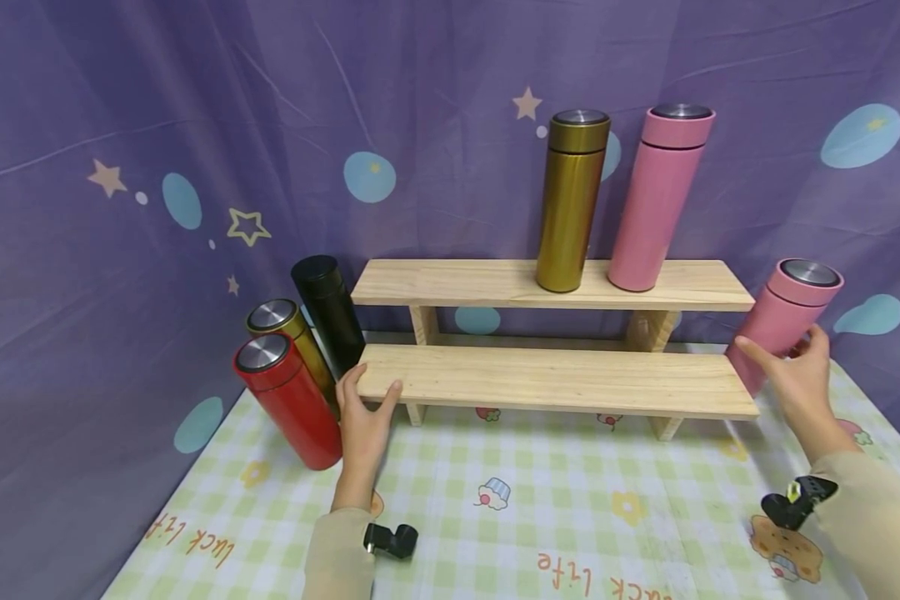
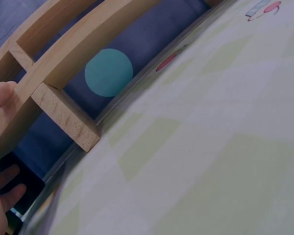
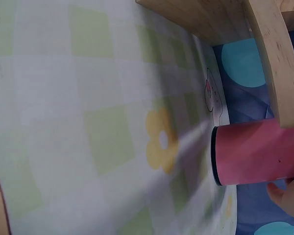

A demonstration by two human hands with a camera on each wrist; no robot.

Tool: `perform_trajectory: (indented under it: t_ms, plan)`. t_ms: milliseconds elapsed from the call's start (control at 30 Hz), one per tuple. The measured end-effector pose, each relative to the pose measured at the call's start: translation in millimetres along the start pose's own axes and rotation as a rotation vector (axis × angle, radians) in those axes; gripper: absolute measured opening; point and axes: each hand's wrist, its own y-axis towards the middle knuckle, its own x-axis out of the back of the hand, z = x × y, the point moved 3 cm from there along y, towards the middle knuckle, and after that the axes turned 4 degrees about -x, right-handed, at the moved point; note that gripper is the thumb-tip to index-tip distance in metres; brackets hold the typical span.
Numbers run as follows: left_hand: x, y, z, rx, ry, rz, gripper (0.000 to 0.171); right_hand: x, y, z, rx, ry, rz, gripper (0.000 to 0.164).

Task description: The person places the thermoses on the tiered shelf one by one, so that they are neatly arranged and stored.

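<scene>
My right hand grips a pink thermos with a silver lid top, at the right end of the two-tier wooden shelf. In the right wrist view, the dark-rimmed base of this pink thermos is close to the tablecloth, beside the board's end. My left hand holds the left front corner of the lower board, thumb at its front edge. Just left of that hand lean, in the head view, a red thermos, a gold thermos and a black thermos.
Another gold thermos and another pink thermos stand upright on the upper board, right of its middle. A green-and-white checked tablecloth lies under everything. Behind the shelf hangs a purple curtain with stars and blue ovals.
</scene>
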Motion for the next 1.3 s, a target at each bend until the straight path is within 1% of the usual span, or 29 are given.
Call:
perform_trajectory:
  t_ms: [267,433,733,900,1133,1300]
  plan:
    - [0.0,0.5,1.2,-0.004,-0.005,0.0,0.072,-2,3,2,-0.022,0.015,-0.044,0.088]
    - [0.1,0.3,1.3,-0.013,-0.005,-0.004,0.072,-1,1,1,-0.019,0.028,-0.068,0.085]
    - [-0.4,-0.2,0.3,-0.001,0.002,-0.006,0.072,1,2,2,-0.024,0.004,-0.067,0.085]
    - [-0.5,0.0,0.0,-0.004,0.006,-0.007,0.071,3,1,2,-0.021,-0.013,-0.067,0.086]
    - [-0.9,0.5,0.9,-0.004,0.013,-0.009,0.071,8,1,2,0.002,-0.009,-0.083,0.082]
    - [-0.8,0.0,0.9,0.002,0.012,-0.012,0.072,12,1,3,-0.01,0.016,-0.099,0.083]
